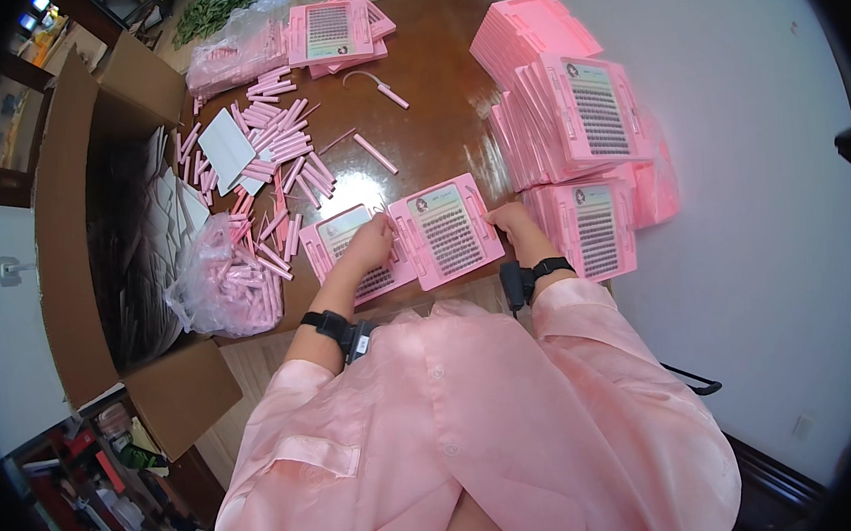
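Note:
Two pink trays of false eyelashes lie side by side at the table's near edge. My right hand grips the right-hand edge of the right eyelash tray, which shows rows of dark lash clusters. Over the left eyelash tray is my left hand, partly covering it. Its fingers are closed beside the gap between the trays; a thin dark line shows at the fingertips, but what they hold is too small to tell. Beyond the trays lie a pink tube and another pink tube near a curved pale strip.
Tall stacks of pink eyelash trays stand at the right, by the wall. Many loose pink tubes and a white card spread at the left, near a plastic bag of tubes. A cardboard box stands open farther left.

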Available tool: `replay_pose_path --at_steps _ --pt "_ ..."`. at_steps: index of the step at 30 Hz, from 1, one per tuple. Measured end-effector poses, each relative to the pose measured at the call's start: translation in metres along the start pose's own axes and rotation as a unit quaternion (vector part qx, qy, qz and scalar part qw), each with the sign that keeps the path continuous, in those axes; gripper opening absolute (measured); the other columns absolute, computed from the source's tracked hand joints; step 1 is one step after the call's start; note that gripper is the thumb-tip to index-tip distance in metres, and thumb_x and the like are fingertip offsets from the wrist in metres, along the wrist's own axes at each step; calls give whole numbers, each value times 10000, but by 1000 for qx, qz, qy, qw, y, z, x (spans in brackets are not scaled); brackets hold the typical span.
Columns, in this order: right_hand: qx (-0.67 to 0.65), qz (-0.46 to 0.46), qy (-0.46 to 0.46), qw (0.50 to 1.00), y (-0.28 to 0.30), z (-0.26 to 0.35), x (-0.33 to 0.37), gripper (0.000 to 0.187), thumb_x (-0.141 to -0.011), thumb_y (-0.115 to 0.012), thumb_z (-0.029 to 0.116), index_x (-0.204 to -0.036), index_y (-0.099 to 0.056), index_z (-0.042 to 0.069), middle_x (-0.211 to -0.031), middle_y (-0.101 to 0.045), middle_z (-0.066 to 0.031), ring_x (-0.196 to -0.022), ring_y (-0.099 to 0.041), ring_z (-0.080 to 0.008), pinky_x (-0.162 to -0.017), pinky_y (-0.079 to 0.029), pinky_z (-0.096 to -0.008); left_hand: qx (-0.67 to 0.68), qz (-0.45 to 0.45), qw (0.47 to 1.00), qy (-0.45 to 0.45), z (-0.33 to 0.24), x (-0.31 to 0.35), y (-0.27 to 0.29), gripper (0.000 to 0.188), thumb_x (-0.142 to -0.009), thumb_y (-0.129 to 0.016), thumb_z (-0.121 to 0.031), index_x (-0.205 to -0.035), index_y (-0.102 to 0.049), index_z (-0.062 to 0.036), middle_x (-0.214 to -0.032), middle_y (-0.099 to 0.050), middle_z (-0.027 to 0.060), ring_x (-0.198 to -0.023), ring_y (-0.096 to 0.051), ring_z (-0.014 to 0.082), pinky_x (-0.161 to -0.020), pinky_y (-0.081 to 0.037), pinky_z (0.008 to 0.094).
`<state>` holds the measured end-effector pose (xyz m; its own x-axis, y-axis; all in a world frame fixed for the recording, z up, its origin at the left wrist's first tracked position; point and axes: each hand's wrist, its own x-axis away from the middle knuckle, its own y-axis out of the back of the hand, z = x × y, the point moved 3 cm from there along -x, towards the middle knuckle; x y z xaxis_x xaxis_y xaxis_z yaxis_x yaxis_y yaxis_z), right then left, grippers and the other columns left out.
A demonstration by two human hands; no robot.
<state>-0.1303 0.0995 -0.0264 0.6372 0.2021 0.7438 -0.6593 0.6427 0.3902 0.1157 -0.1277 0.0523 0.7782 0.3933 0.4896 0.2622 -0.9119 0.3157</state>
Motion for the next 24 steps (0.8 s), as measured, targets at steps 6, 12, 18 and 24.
replay_pose_path --at_steps 6,12,18,24 --pt "212 -151 78 962 6 20 36 349 -778 -777 243 -1001 -738 -23 -1084 -689 -274 -1007 -694 -378 -856 -564 -452 -39 18 999 21 -5 -9 -17 260 -997 -419 -136 -1133 -576 21 -848 -674 185 -657 -680 254 -571 -542 374" --pt "234 -170 147 946 -2 40 67 298 -870 -595 236 -992 -733 2 -1058 -686 -245 -1034 -658 -424 -901 -536 -498 249 35 963 96 -13 13 15 203 -1041 -474 -156 -1095 -593 0 -961 -701 122 -742 -694 204 -643 -578 284" --pt "174 -325 292 883 -21 80 57 204 -903 -598 196 -861 -677 13 -911 -705 -202 -836 -683 -385 -745 -541 -471 473 16 876 95 -6 30 28 203 -1035 -510 -133 -1143 -618 0 -1015 -695 85 -931 -683 179 -809 -583 267" --pt "-15 364 225 904 -132 89 128 197 -889 -723 188 -944 -713 -1 -809 -671 -29 -691 -598 -85 -623 -488 -228 490 10 868 77 8 20 14 249 -1008 -572 -146 -1182 -640 18 -986 -669 55 -886 -623 139 -788 -511 262"
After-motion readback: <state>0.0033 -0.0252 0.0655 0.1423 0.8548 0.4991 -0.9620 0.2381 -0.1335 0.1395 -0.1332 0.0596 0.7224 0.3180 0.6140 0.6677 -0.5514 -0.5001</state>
